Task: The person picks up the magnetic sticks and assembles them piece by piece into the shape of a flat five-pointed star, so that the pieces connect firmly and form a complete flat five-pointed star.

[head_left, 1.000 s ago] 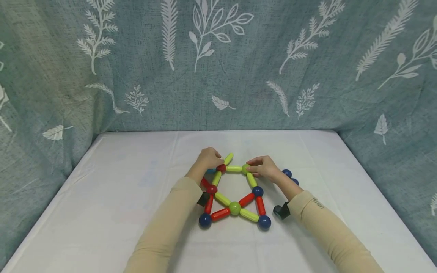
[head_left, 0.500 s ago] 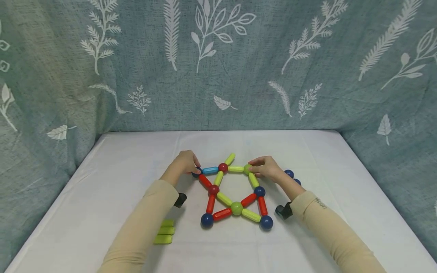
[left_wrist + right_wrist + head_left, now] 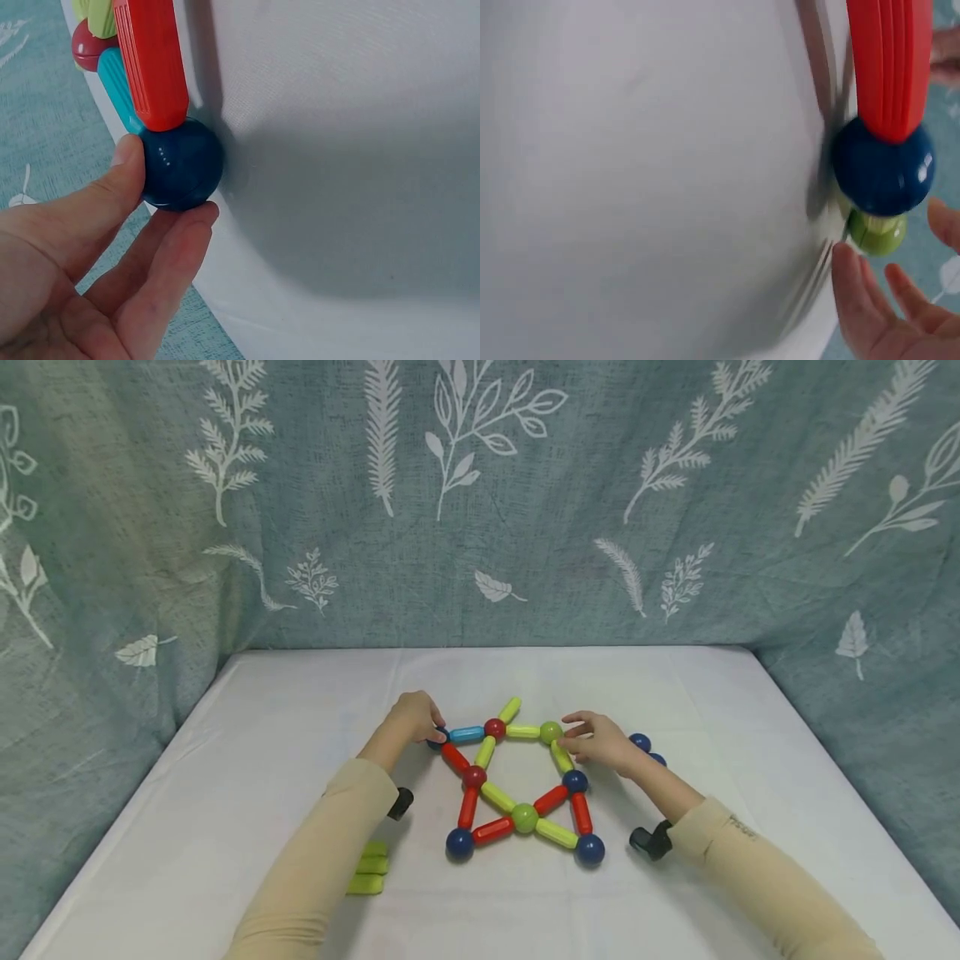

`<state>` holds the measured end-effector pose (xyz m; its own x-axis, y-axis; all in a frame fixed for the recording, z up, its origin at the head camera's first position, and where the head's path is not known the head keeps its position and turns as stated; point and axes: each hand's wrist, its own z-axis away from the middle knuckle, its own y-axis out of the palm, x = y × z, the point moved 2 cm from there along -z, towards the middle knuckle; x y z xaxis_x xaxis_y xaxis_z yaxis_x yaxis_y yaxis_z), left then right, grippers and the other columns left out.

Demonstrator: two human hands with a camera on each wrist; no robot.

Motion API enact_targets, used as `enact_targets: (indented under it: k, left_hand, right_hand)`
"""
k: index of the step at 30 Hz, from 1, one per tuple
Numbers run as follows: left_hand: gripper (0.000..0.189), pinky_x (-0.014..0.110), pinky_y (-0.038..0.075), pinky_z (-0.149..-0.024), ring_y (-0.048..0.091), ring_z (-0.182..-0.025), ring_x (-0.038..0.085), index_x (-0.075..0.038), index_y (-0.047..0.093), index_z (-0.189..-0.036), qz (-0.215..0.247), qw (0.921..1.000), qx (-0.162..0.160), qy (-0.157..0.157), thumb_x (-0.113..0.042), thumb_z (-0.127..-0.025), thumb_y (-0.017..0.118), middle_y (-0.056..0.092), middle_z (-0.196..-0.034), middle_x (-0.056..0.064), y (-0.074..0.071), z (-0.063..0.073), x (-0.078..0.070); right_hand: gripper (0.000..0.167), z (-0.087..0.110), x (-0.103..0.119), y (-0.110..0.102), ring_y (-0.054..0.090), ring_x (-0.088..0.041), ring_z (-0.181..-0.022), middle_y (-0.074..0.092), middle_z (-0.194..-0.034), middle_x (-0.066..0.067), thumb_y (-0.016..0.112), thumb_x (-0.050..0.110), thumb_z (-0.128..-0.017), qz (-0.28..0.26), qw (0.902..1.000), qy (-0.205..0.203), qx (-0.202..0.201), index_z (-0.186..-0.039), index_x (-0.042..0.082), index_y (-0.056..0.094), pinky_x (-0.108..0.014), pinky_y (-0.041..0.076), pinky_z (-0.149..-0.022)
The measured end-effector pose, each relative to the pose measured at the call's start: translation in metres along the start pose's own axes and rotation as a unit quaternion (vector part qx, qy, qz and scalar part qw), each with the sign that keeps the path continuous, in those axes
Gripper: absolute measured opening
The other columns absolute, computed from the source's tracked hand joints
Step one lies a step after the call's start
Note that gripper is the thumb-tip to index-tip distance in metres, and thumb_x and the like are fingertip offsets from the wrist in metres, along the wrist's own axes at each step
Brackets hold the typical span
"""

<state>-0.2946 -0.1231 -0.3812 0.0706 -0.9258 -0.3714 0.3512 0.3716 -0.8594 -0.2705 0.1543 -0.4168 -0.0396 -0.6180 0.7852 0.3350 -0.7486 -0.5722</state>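
My left hand [image 3: 411, 720] pinches a dark blue ball [image 3: 182, 165] between thumb and fingers at the far left corner of a flat frame of balls and bars. A red bar [image 3: 152, 64] and a light blue bar [image 3: 467, 735] meet at that ball. Just off the green ball [image 3: 551, 732] is my right hand [image 3: 603, 745], its fingers parted and holding nothing. A yellow-green bar [image 3: 522, 732] links the green ball to a red ball [image 3: 495, 729], from which another yellow-green bar [image 3: 511, 708] points outward with its far end free.
Two loose blue balls [image 3: 641, 742] lie right of the frame, near my right forearm. Several yellow-green bars [image 3: 365, 884] lie beside my left sleeve, partly covered by it. The frame's near corners are blue balls [image 3: 590, 850]. A patterned curtain [image 3: 480, 568] hangs behind the white table.
My left hand has moved left from the red ball to the blue corner ball and grips it. My right hand has let go of the green ball and drawn slightly right.
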Motion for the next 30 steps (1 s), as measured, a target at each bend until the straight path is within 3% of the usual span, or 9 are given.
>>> enact_targets:
  k: [3, 7, 10, 13, 15, 20, 25, 30]
  left_hand:
    - [0.024, 0.026, 0.049, -0.064, 0.055, -0.072, 0.017, -0.004, 0.07, -0.099, 0.013, 0.9999, -0.004, -0.002, -0.012, -0.077, 0.074, 0.063, -0.097, 0.012, 0.001, 0.001, 0.0]
    - [0.023, 0.029, 0.049, -0.068, 0.056, -0.076, 0.019, -0.003, 0.07, -0.098, 0.019, 0.9998, -0.008, 0.004, -0.012, -0.077, 0.074, 0.063, -0.095, 0.012, 0.002, 0.002, 0.0]
    - [0.022, 0.033, 0.049, -0.075, 0.057, -0.08, 0.02, -0.003, 0.07, -0.096, 0.013, 0.9997, -0.015, 0.011, -0.012, -0.077, 0.074, 0.064, -0.093, 0.011, 0.003, 0.002, 0.0]
    - [0.021, 0.036, 0.047, -0.08, 0.057, -0.082, 0.021, -0.002, 0.07, -0.094, 0.008, 0.9996, -0.023, 0.015, -0.01, -0.076, 0.074, 0.064, -0.09, 0.011, 0.003, 0.004, -0.001]
    - [0.02, 0.036, 0.047, -0.079, 0.057, -0.08, 0.021, -0.002, 0.07, -0.093, 0.005, 0.9995, -0.024, 0.019, -0.01, -0.076, 0.075, 0.064, -0.089, 0.011, 0.003, 0.005, 0.0]
    - [0.018, 0.035, 0.049, -0.077, 0.056, -0.077, 0.02, 0.0, 0.068, -0.089, -0.042, 0.9974, -0.029, 0.051, -0.01, -0.075, 0.075, 0.063, -0.085, 0.01, 0.004, 0.013, 0.001]
    - [0.017, 0.035, 0.049, -0.073, 0.057, -0.073, 0.02, -0.001, 0.067, -0.08, -0.103, 0.9907, -0.031, 0.082, -0.014, -0.074, 0.076, 0.062, -0.077, 0.007, 0.004, 0.029, 0.008]
    - [0.021, 0.033, 0.048, -0.066, 0.054, -0.066, 0.018, -0.001, 0.063, -0.072, -0.112, 0.9884, -0.03, 0.097, -0.016, -0.073, 0.078, 0.058, -0.07, 0.005, 0.008, 0.049, 0.016]
  right_hand:
    - [0.053, 0.021, -0.006, -0.001, 0.059, -0.03, -0.093, 0.055, -0.114, -0.021, 0.069, 0.022, -0.082, 0.032, 0.9991, -0.028, 0.001, -0.124, 0.0, 0.047, -0.033, 0.052, -0.07]
    - [0.044, 0.052, -0.013, 0.002, 0.055, -0.022, -0.074, 0.057, -0.089, -0.01, 0.077, 0.024, -0.073, 0.08, 0.9942, -0.073, 0.001, -0.103, 0.001, 0.053, -0.027, 0.046, -0.058]
    - [0.034, 0.072, -0.015, 0.007, 0.046, -0.013, -0.061, 0.051, -0.072, -0.001, 0.079, 0.022, -0.07, 0.088, 0.9895, -0.107, 0.04, -0.085, 0.005, 0.054, -0.022, 0.039, -0.051]
    - [0.028, 0.085, -0.015, 0.012, 0.044, -0.008, -0.056, 0.05, -0.066, 0.004, 0.079, 0.02, -0.069, 0.074, 0.9859, -0.125, 0.084, -0.074, 0.008, 0.055, -0.019, 0.038, -0.049]
    - [0.026, 0.091, -0.014, 0.014, 0.045, -0.008, -0.056, 0.051, -0.066, 0.005, 0.079, 0.021, -0.07, 0.071, 0.9851, -0.126, 0.093, -0.072, 0.009, 0.056, -0.019, 0.039, -0.048]
    - [0.023, 0.092, -0.011, 0.01, 0.048, -0.01, -0.057, 0.054, -0.066, 0.006, 0.078, 0.021, -0.071, 0.099, 0.9861, -0.119, 0.059, -0.072, 0.01, 0.058, -0.021, 0.042, -0.049]
    - [0.018, 0.081, -0.013, -0.001, 0.051, -0.011, -0.057, 0.057, -0.07, 0.003, 0.076, 0.016, -0.074, 0.106, 0.9893, -0.097, 0.024, -0.075, 0.008, 0.06, -0.023, 0.046, -0.048]
    - [0.016, 0.062, -0.016, -0.01, 0.053, -0.012, -0.054, 0.058, -0.074, -0.002, 0.073, 0.013, -0.077, 0.113, 0.9915, -0.064, -0.002, -0.079, 0.004, 0.061, -0.025, 0.048, -0.049]
